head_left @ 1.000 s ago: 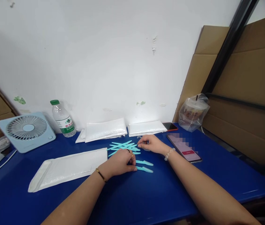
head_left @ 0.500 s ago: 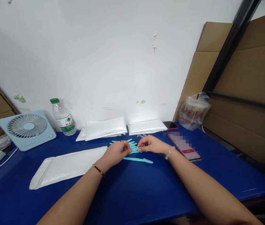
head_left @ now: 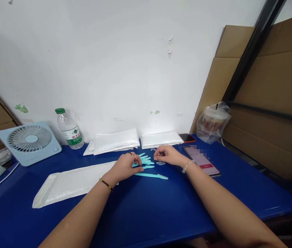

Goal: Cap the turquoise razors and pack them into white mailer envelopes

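Several turquoise eyebrow razors (head_left: pixel 146 160) lie fanned out on the blue table, partly hidden by my left hand (head_left: pixel 126 167). That hand rests over their handles, thumb and fingers apart, not gripping any razor that I can see. A single razor (head_left: pixel 152 175) lies separately, nearer to me. My right hand (head_left: pixel 168 155) is just right of the fan, its fingertips drawn together; anything between them is too small to make out. Below those fingertips is a small clear plastic piece (head_left: pixel 160 163), with another (head_left: pixel 153 149) just behind. A long white padded mailer (head_left: pixel 78 184) lies left of my left hand.
White padded mailers (head_left: pixel 116 141) are stacked along the wall, with more mailers (head_left: pixel 161 138) beside them. A blue fan (head_left: pixel 31 143) and a water bottle (head_left: pixel 71 132) stand left. Two phones (head_left: pixel 204 162) and a bagged drink cup (head_left: pixel 213 122) are on the right.
Both hands were pinching close together at the razors. They have now parted: my left hand has loosened its fingers, and my right hand has moved slightly away toward the clear pieces.
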Tool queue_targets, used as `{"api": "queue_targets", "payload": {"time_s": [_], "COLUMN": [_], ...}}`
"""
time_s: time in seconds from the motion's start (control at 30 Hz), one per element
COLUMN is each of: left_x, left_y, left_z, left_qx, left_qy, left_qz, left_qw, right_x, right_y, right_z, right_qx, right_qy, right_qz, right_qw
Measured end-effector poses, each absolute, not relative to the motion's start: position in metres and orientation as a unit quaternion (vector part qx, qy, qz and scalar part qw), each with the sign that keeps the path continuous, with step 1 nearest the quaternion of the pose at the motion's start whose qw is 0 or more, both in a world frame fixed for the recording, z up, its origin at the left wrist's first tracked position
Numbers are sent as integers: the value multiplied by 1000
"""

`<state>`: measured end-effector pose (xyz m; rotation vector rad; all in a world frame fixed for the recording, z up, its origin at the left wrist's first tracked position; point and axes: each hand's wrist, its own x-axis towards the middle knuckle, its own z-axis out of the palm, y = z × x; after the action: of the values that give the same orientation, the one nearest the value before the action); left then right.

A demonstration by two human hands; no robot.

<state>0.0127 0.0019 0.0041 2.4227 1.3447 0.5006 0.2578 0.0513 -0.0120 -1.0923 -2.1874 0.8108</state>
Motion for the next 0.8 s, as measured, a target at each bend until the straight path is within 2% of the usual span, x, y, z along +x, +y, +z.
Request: {"api": "queue_targets", "payload": {"time_s": [0.17, 0.3, 0.4, 0.6, 0.7, 0.8], "left_x": [27, 25, 19, 8, 3, 3], "left_y": [-9, -5, 0, 9, 14, 16], "left_z": [4, 0, -2, -1, -1, -2], "left_qx": [884, 861, 835, 822, 792, 772], "left_qy": [424, 459, 488, 506, 539, 532], "left_qz": [120, 140, 170, 198, 234, 278], "left_qw": [156, 167, 188, 170, 164, 211], "right_x": [255, 254, 253, 262, 268, 265], "right_y": [41, 37, 36, 45, 53, 59], "right_z": [-2, 3, 1, -1, -4, -9], "right_qx": [-377, -339, -341, -361, -383, -405], "right_qy": [-838, -856, -842, -793, -756, -694], "right_qz": [325, 354, 385, 442, 438, 445], "right_qw": [225, 166, 163, 213, 300, 396]}}
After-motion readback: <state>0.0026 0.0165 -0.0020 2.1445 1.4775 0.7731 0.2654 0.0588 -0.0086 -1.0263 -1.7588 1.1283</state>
